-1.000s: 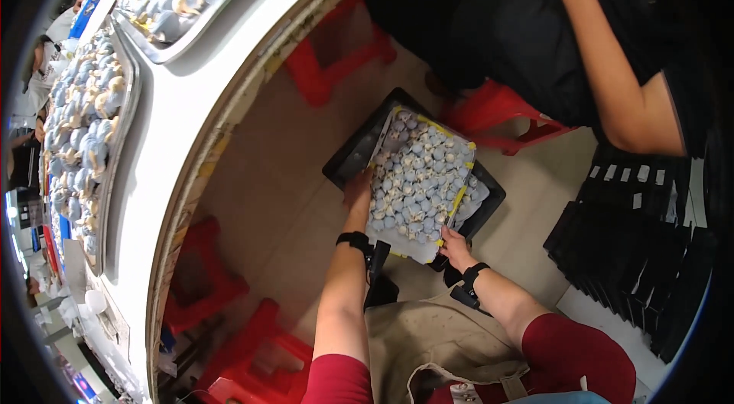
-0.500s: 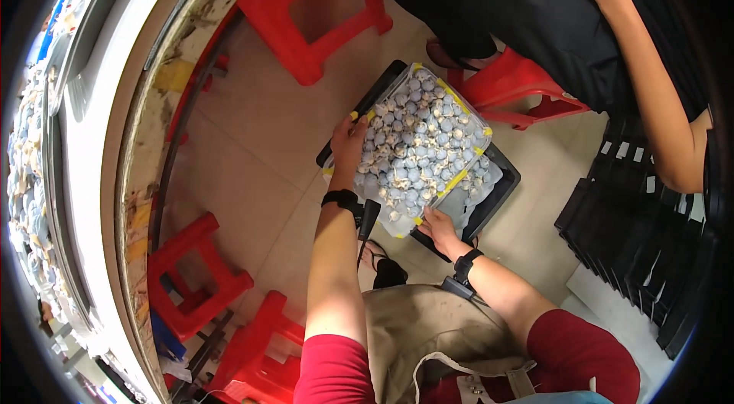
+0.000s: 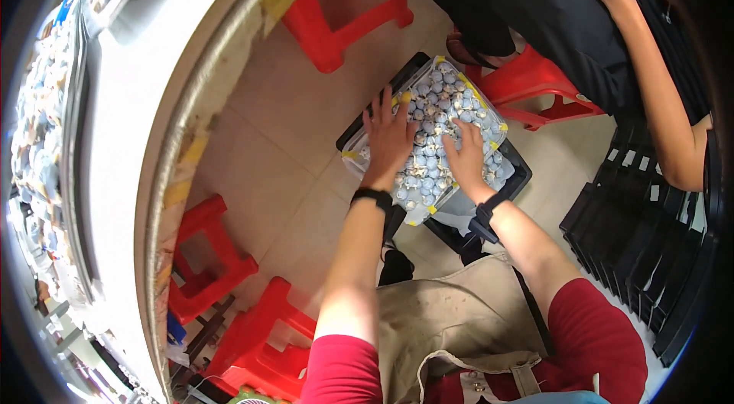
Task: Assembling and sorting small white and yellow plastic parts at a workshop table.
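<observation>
A clear plastic bin [image 3: 354,162] with yellow tape on its rim sits tilted on a black crate [image 3: 520,176]. Inside is a heap of small blue-grey balls [image 3: 430,167] with cream bits on them. My left hand [image 3: 390,136] lies with spread fingers over the bin's left side, its fingertips at the rim and the balls. Over the middle right of the heap is my right hand [image 3: 468,158], fingers apart, touching or just above the balls. Neither hand grips anything. The balls under my palms are hidden.
Red plastic stools stand at the far side [image 3: 325,45] and lower left [image 3: 210,259]. At the right are stacked black trays [image 3: 638,251]. A seated person's arm [image 3: 650,75] is at the upper right. A white table [image 3: 145,83] curves along the left.
Both hands have let go of the bin's edges and moved inward over the balls, fingers spread. The whole view has shifted, so the bin appears slightly further right.
</observation>
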{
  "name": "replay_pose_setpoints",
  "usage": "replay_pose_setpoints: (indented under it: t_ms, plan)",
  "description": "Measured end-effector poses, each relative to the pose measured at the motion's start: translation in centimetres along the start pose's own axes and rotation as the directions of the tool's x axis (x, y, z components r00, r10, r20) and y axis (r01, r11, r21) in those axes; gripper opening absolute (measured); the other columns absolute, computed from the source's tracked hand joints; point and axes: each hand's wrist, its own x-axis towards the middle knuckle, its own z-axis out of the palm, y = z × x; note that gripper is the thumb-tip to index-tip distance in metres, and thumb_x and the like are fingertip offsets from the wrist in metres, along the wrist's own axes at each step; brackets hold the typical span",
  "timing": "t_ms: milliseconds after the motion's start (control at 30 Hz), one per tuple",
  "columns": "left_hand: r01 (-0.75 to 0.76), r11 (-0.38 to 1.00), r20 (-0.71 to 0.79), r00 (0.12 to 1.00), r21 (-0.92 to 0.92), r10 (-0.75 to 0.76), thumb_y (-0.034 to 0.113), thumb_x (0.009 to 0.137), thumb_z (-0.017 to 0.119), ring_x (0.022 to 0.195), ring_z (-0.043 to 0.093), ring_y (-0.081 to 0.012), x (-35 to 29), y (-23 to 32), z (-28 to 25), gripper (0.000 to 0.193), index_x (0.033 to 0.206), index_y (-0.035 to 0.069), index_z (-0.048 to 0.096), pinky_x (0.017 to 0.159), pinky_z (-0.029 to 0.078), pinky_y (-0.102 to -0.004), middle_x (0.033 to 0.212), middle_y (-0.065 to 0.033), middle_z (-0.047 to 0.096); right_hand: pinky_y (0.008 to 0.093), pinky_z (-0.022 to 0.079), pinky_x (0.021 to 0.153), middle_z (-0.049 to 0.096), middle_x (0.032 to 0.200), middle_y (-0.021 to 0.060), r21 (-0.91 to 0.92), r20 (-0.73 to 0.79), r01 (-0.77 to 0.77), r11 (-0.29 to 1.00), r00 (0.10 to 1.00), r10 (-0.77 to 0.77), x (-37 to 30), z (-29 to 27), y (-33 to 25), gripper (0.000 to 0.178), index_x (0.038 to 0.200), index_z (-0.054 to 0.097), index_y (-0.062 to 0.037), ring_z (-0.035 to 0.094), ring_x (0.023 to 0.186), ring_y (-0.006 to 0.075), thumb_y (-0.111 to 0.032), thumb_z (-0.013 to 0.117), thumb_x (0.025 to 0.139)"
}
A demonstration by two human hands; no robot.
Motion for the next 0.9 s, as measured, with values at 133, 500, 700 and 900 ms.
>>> replay_pose_setpoints:
  t_ms: [133, 500, 700, 900]
  plan:
    - [-0.024, 0.999, 0.072, 0.997, 0.021, 0.022, 0.028, 0.078, 0.056, 0.12, 0.031, -0.034, 0.9, -0.2, 1.8, 0.039, 0.111, 0.007, 0.051, 0.095, 0.022, -0.0545, 0.13, -0.0131, 0.035, 0.0394, 0.038, 0.082, 0.051, 0.099, 0.0158, 0.039, 0.178, -0.016, 0.999, 0.984, 0.009, 0.2, 1.4, -0.6, 0.036, 0.109, 0.05, -0.0038, 0.047, 0.094, 0.0341, -0.013, 0.058, 0.075]
    - [0.004, 0.99, -0.05, 0.999, -0.143, -0.011, 0.014, 0.077, 0.057, 0.107, 0.044, -0.0349, -10.2, -0.7, 1.0, 0.03, 0.104, 0.002, 0.051, 0.089, 0.037, -0.0407, 0.124, -0.0176, 0.042, 0.0376, 0.038, 0.085, 0.047, 0.105, 0.0159, 0.062, 0.222, 0.059, 0.996, 0.972, -0.071, -2.1, 0.2, -0.4, 0.035, 0.109, 0.049, -0.0042, 0.045, 0.097, 0.0336, -0.009, 0.057, 0.076]
    - [0.262, 0.955, 0.133, 0.961, -0.142, -0.244, 0.018, 0.079, 0.054, 0.113, 0.039, -0.0349, -17.1, 2.7, -0.7, 0.039, 0.114, 0.002, 0.047, 0.093, 0.033, -0.0435, 0.128, -0.0159, 0.037, 0.0398, 0.041, 0.081, 0.049, 0.103, 0.017, 0.071, 0.303, -0.069, 0.995, 0.952, 0.044, -5.4, -4.8, 1.5, 0.03, 0.106, 0.051, -0.0035, 0.049, 0.093, 0.0346, -0.007, 0.055, 0.076]
    - [0.593, 0.744, 0.337, 0.799, -0.308, -0.498, 0.024, 0.081, 0.053, 0.085, 0.058, -0.034, -27.5, 6.6, -5.4, 0.025, 0.092, 0.002, 0.059, 0.075, 0.046, -0.0387, 0.086, -0.0187, 0.061, 0.0416, 0.046, 0.074, 0.06, 0.087, 0.0191, -0.293, 0.813, -0.236, 0.926, 0.447, 0.372, -11.2, -11.7, 8.1, 0.028, 0.087, 0.061, -0.0019, 0.057, 0.084, 0.0357, -0.024, 0.06, 0.07]
